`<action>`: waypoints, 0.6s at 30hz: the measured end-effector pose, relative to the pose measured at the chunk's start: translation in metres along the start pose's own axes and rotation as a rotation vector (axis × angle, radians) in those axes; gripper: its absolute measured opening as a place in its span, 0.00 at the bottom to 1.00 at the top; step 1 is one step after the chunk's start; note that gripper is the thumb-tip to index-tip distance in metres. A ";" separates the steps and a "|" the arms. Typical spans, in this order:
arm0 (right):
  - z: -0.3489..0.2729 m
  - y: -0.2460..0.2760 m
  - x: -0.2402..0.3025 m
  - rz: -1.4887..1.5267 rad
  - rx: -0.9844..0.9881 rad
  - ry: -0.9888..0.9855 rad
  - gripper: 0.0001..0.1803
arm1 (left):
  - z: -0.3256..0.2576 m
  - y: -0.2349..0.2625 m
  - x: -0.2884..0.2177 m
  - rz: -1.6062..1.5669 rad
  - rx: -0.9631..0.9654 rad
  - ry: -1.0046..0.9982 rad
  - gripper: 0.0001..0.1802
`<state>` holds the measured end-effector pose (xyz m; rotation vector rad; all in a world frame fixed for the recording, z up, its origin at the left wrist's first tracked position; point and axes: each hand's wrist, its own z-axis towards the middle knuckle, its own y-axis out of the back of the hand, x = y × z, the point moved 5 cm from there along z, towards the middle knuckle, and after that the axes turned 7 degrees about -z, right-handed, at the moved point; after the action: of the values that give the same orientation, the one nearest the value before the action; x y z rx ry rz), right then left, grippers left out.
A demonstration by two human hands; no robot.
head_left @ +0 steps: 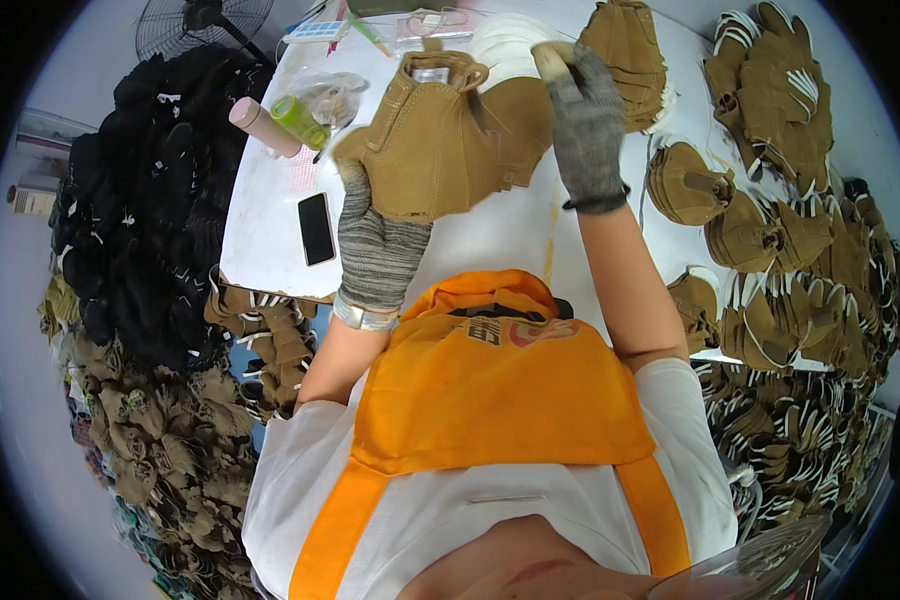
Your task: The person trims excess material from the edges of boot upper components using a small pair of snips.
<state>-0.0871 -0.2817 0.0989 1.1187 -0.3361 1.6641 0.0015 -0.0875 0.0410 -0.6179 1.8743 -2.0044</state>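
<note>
A tan suede-like shoe upper [430, 150] with stitched seams and a loop at its top is raised over the white table. My left hand [378, 245], in a grey knit glove with bare fingertips, grips its left side with the thumb on the outside; the other fingers are hidden behind it. Close by the upper's right end is my right hand [587, 130], gloved in the same grey. Its thumb and fingertips come together above that end, and whatever is between them is too small to make out.
On the white table [270, 240] are a phone [316, 229], a pink bottle [264, 127], a green bottle [298, 122] and white curved pieces [510, 40]. Stacked tan uppers [625, 60] lie at the far right, more along the right edge. Black uppers [170, 200] are heaped left.
</note>
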 end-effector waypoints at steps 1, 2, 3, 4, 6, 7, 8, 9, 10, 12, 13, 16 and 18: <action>-0.007 0.002 0.007 0.061 0.009 0.010 0.14 | 0.000 -0.005 -0.002 0.054 0.010 -0.051 0.29; -0.015 0.000 0.020 0.009 0.080 0.158 0.12 | 0.002 -0.009 -0.003 0.105 0.019 -0.091 0.30; -0.026 -0.005 0.036 -0.037 0.153 0.304 0.11 | 0.001 -0.010 -0.005 0.160 0.024 -0.137 0.30; -0.035 -0.014 0.053 -0.133 0.336 0.332 0.09 | -0.001 -0.011 -0.004 0.204 0.038 -0.150 0.31; -0.044 -0.023 0.065 -0.313 0.214 0.647 0.09 | 0.000 -0.016 0.001 0.291 0.075 -0.153 0.31; -0.047 -0.026 0.068 -0.319 0.162 0.642 0.12 | 0.000 -0.018 0.004 0.304 0.079 -0.155 0.31; -0.049 -0.029 0.065 -0.366 0.153 0.670 0.11 | 0.000 -0.020 0.006 0.318 0.084 -0.162 0.31; -0.053 -0.033 0.059 -0.414 0.143 0.698 0.10 | -0.001 -0.022 0.007 0.331 0.089 -0.168 0.31; -0.055 -0.036 0.056 -0.461 0.134 0.725 0.09 | -0.001 -0.021 0.007 0.329 0.075 -0.168 0.31; -0.055 -0.034 0.058 -0.545 0.196 0.621 0.11 | 0.002 -0.011 0.006 0.319 0.043 -0.159 0.31; -0.055 -0.033 0.059 -0.586 0.226 0.568 0.11 | 0.002 -0.008 0.006 0.340 0.024 -0.161 0.30; -0.054 -0.033 0.061 -0.571 0.259 0.542 0.12 | -0.004 -0.008 0.007 0.430 -0.037 -0.188 0.31; -0.056 -0.033 0.059 -0.486 0.281 0.545 0.10 | -0.002 -0.002 0.004 0.518 -0.078 -0.194 0.34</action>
<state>-0.0876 -0.1945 0.1068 0.8106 0.4956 1.5200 -0.0027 -0.0875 0.0432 -0.2888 1.7749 -1.4931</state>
